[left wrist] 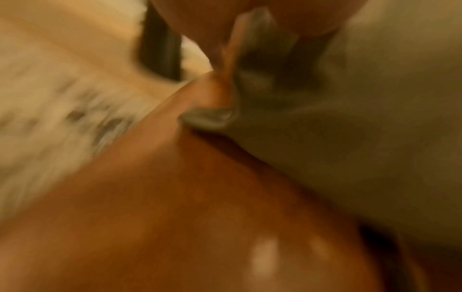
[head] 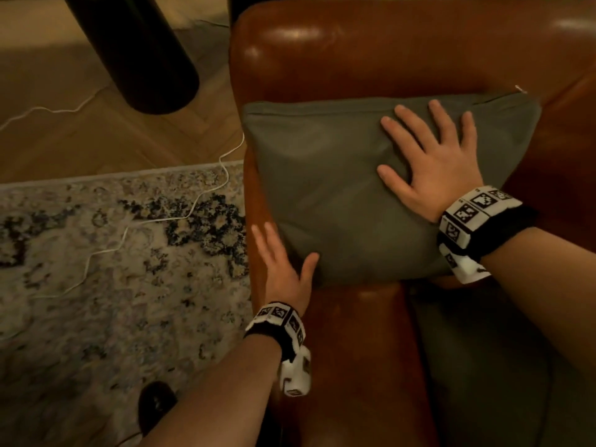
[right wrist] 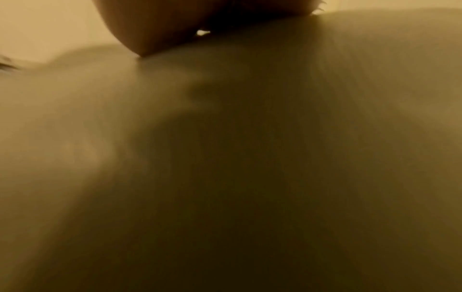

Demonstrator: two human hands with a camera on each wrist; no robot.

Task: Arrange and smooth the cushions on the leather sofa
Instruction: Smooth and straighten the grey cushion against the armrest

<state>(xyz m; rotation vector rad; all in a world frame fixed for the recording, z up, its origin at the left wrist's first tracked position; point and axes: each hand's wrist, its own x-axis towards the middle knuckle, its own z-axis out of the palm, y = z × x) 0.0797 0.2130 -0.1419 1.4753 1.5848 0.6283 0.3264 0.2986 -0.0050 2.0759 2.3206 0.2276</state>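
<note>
Cushion (head: 338, 188): grey-green, square, soft woven cover, zipped along its upper edge; lies at centre frame, propped in the corner of the leather sofa (head: 371, 53) against armrest and backrest. Mostly smooth across the face, with shallow dimples around the pressing fingers and a faint crease toward the lower left corner. Judged placed, with smoothing under way. Right hand (head: 432, 159), at centre right: fingers spread, palm flat on the upper right of the fabric, gripping nothing. Left hand (head: 283, 262), at lower centre: fingers straight along the cushion's left edge, thumb resting on its lower left corner. Second cushion (head: 477, 366), same dull green, at lower right on the seat, untouched; judged still to be arranged. Sofa upholstery: glossy brown leather, rounded and reflective. Beyond, at left: mottled patterned rug (head: 113, 253), thin white cable (head: 206, 201) wavering across it, herringbone wood floor (head: 96, 133).
</note>
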